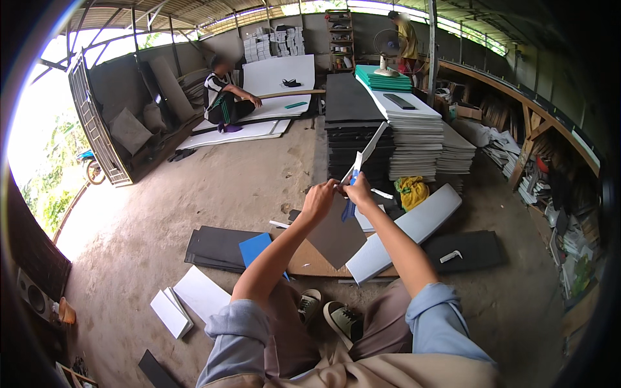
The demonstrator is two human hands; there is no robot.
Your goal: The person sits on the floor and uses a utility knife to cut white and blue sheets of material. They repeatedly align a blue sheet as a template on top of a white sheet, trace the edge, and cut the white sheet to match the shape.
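Note:
Both hands meet in front of me, above the materials on the floor. My left hand [319,200] is closed, its fingertips pinched beside the right hand; what lies between them is too small to make out. My right hand [358,192] is closed around a slim blue-handled tool [355,174], whose kind I cannot tell. A thin pale strip [373,142] rises from the right hand and bends toward the upper right. Below the hands is a dark brown sheet [336,238]. A long pale foam-like slab [404,234] lies beside my right forearm.
Black sheets [218,247], a blue piece [255,248] and white pieces [171,312] lie near my feet. Tall stacks of black [354,145] and white sheets [414,145] stand ahead, beside a yellow bag [413,193]. One person [226,97] sits at far left; another [407,42] stands behind the stacks.

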